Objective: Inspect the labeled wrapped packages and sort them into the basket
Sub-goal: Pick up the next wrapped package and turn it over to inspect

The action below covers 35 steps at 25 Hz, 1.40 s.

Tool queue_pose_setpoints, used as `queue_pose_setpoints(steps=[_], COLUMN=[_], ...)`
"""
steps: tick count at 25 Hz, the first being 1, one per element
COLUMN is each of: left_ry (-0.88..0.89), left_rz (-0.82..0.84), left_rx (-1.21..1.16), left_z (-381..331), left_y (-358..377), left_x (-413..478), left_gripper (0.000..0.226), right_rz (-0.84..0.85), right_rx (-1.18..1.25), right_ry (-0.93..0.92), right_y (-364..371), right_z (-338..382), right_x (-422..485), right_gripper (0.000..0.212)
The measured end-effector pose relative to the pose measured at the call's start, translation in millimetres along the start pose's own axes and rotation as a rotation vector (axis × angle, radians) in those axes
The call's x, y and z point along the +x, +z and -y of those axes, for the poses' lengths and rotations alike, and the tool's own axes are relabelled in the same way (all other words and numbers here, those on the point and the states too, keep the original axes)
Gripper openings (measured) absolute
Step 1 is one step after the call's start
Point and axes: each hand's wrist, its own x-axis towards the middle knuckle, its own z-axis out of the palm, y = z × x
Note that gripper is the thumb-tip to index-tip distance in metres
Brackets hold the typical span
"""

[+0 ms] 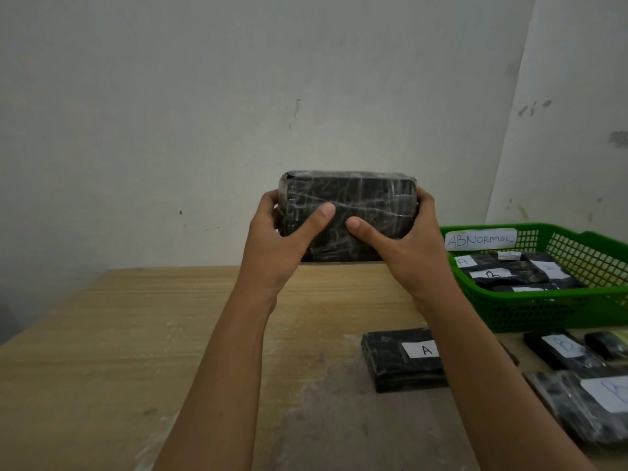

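Note:
A black package wrapped in clear film [360, 195] is held up in front of the wall, above the table's far edge. My left hand [282, 236] grips its left end, thumb across the near face. My right hand [404, 243] grips its right end, thumb also on the near face. No label shows on the side facing me. A green basket [543, 311] tagged "ABNORMAL" stands at the right and holds several labelled black packages [509, 275].
On the wooden table [136, 334], a black package labelled "A" [401, 360] lies under my right forearm. More wrapped packages [560, 350] lie at the right edge, in front of the basket. A white wall stands close behind the table.

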Motion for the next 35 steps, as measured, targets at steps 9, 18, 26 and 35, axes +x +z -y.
queue_pose_setpoints(steps=[9,18,26,35], left_ry=[-0.081,-0.190,-0.141,-0.056], left_rz=[0.070,0.089,0.114,0.148], left_rx=[-0.081,-0.139,-0.128,-0.008], left_z=[4,11,15,6], left_y=[0,-11,-17,-11], left_x=[0,7,7,1], left_gripper=[0.057,0.069,0.080,0.075], right_rz=[-0.090,0.060,0.253,0.213], right_rx=[0.168,0.257,0.076,-0.116], right_ry=[0.099,0.160,0.076,-0.057], right_y=[0,-9,-26,-24], right_z=[7,-1,7,-3], right_x=[-4,6,4,6], right_gripper=[0.055,0.049,0.077,0.085])
